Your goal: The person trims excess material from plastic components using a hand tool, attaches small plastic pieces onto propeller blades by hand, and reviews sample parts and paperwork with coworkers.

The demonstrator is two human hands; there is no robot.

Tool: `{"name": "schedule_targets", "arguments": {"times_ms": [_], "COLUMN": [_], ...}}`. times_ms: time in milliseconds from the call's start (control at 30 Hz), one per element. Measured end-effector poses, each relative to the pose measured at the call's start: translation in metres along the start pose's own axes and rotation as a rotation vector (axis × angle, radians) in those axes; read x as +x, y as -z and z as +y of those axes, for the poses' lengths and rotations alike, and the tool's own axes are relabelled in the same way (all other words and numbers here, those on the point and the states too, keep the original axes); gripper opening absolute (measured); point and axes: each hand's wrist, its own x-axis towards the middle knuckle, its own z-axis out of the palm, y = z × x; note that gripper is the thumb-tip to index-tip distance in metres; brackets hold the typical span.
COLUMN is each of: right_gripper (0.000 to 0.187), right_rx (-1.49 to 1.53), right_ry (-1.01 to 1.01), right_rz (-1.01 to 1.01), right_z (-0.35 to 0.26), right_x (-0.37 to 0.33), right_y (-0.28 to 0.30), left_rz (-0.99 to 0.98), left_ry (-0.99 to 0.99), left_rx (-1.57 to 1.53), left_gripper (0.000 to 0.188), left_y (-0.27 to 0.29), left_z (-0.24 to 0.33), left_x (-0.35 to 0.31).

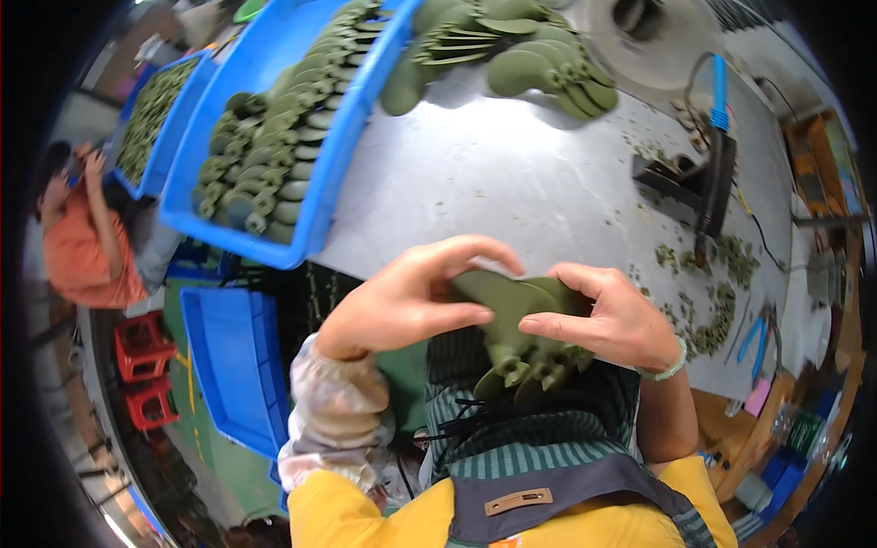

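Observation:
Several olive-green moulded pieces (521, 306) with rounded flat lobes and small knobby ends are gathered between my hands, over my lap by the table's near edge. My left hand (416, 297) grips their left side, thumb in front and fingers curled over the top. On the other side, my right hand (614, 315) pinches them between thumb and fingers. The knobby ends hang downward below my thumbs. More such pieces (557, 73) lie fanned in piles at the table's far side. Rows of them fill a large blue tray (340, 173) at the left.
Green scraps (713, 324) litter the grey table (438, 192) at right. A black tool with a blue hose (717, 183) stands there, near blue-handled pliers (754, 342). A shallow blue tray (237, 356) and red stools (143, 347) are at lower left. A person in orange (91, 242) sits beyond.

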Motion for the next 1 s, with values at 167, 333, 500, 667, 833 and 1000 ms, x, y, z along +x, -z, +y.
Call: {"name": "schedule_targets", "arguments": {"times_ms": [167, 333, 500, 667, 833, 1000], "right_gripper": [0.034, 0.018, 0.017, 0.016, 0.016, 0.021], "right_rx": [0.203, 0.620, 0.991, 1.109, 1.238, 1.244], "right_ry": [-0.129, -0.015, -0.160, -0.157, -0.179, -0.199], "right_rz": [-0.186, 0.357, 0.418, 0.187, 0.061, -0.049], "right_z": [0.003, 0.018, 0.032, 0.040, 0.050, 0.045], "right_x": [0.005, 0.033, 0.091, 0.140, 0.161, 0.163], "right_y": [-0.020, -0.044, -0.037, -0.034, -0.028, -0.021], "left_rz": [0.014, 0.725, 1.211, 1.496, 1.703, 1.852], "left_ry": [-0.034, -0.408, -0.564, -0.319, -0.167, -0.058], "left_rx": [-0.058, 0.011, -0.139, -0.184, -0.209, -0.374], "left_gripper": [0.057, 0.051, 0.025, 0.019, 0.016, 0.018], "left_y": [0.002, 0.004, -0.026, -0.074, -0.081, -0.086], "left_z": [-0.009, -0.016, -0.061, -0.136, -0.208, -0.285], "left_x": [0.005, -0.045, -0.109, -0.160, -0.184, -0.199]}}
